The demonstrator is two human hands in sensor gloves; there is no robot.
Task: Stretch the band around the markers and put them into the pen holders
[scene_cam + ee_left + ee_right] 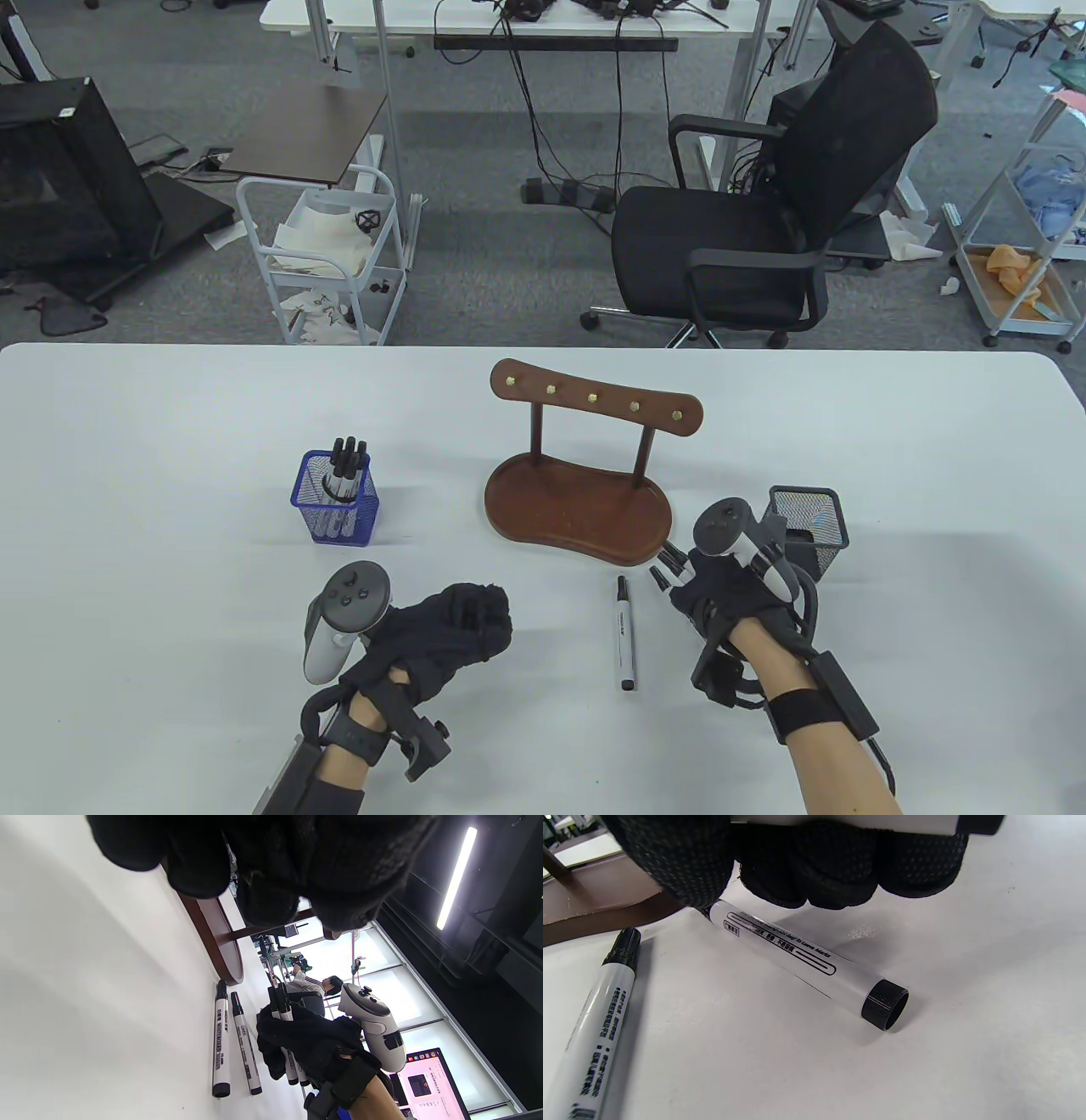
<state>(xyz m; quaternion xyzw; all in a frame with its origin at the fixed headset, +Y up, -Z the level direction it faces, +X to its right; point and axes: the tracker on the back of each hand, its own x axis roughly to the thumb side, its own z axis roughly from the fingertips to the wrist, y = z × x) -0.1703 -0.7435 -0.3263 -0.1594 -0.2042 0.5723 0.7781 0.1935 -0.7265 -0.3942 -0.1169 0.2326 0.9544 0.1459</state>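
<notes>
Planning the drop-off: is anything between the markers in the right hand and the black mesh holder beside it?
Nothing visible. The right hand grips its markers just left of the black mesh holder, whose top looks open. The wooden stand sits on the other side, out of that path.

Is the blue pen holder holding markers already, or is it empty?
Holding markers. The blue mesh pen holder has a cluster of black-capped markers standing upright inside, caps above the rim.
</notes>
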